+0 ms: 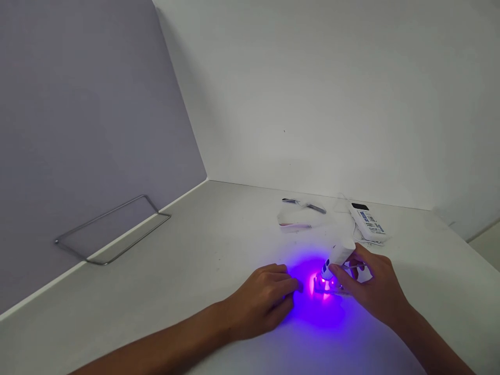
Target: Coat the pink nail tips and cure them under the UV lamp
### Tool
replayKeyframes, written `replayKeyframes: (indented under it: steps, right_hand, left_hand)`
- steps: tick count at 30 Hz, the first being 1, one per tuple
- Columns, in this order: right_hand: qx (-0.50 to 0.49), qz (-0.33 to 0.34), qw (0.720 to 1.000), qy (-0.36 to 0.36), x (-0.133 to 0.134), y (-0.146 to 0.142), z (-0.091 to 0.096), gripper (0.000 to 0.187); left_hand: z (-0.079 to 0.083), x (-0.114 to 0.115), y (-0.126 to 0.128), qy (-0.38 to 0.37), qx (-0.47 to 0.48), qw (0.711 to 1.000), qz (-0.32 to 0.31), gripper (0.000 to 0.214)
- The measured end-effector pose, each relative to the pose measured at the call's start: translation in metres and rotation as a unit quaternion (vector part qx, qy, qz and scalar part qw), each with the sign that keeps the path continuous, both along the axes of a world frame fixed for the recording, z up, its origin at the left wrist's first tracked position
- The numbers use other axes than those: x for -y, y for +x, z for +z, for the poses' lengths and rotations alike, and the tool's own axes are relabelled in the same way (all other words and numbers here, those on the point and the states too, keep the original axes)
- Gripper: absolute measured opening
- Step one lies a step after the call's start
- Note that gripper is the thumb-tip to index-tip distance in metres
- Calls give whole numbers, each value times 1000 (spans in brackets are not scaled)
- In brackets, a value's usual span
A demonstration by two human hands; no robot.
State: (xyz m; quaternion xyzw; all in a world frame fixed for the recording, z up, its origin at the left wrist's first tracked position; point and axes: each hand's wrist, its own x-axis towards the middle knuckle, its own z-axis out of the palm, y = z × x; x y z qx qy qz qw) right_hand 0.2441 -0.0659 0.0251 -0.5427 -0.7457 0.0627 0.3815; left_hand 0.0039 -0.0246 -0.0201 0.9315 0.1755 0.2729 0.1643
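My right hand (375, 281) grips a small white handheld UV lamp (339, 255), tilted with its lit end down near the white table (187, 312). Violet light glows on the tabletop around it. Right under the lamp lies a small flat piece (332, 291), too washed out by the glare to name. Just left of the glow, my left hand (265, 299) rests on the table with its fingers curled in. Its fingertips come close to the lit spot, and I see nothing held in them.
Behind the lamp lie a slim dark-tipped tool (315, 208) and a thin pinkish strip (295, 225). A white box-shaped device with printed labels (367, 223) and a cable sits at back right. A bent metal wire frame (128, 250) leans at the left wall. White walls enclose the back.
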Motion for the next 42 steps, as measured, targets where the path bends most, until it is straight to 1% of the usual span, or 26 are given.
replayKeyframes:
  steps: [3, 7, 13, 17, 23, 33, 39, 42]
  right_hand:
    - [1, -2, 1000, -5, 0, 0, -1, 19]
    - [14, -6, 1000, 7, 0, 1, -2, 22]
    - [5, 0, 1000, 3, 0, 0, -1, 17]
    - [-7, 0, 1000, -9, 1, -1, 0, 18]
    - [-5, 7, 1000, -9, 1, -1, 2, 15]
    - [-7, 10, 1000, -6, 0, -1, 2, 18]
    - [-16, 10, 1000, -17, 1, -1, 1, 16]
    - [-4, 1, 1000, -1, 0, -1, 0, 17]
  left_hand:
    - [-1, 0, 0, -2, -2, 1000, 0, 26]
    - [-2, 0, 0, 4, -1, 1000, -1, 25]
    - [1, 0, 0, 7, 0, 1000, -3, 25]
    - [2, 0, 0, 9, 1, 1000, -3, 26]
    - [0, 0, 0, 18, -19, 1000, -1, 24]
    - [-1, 0, 1, 28, -12, 1000, 2, 23]
    - [2, 0, 2, 19, -2, 1000, 2, 26]
    - [2, 0, 1, 15, -4, 1000, 5, 26]
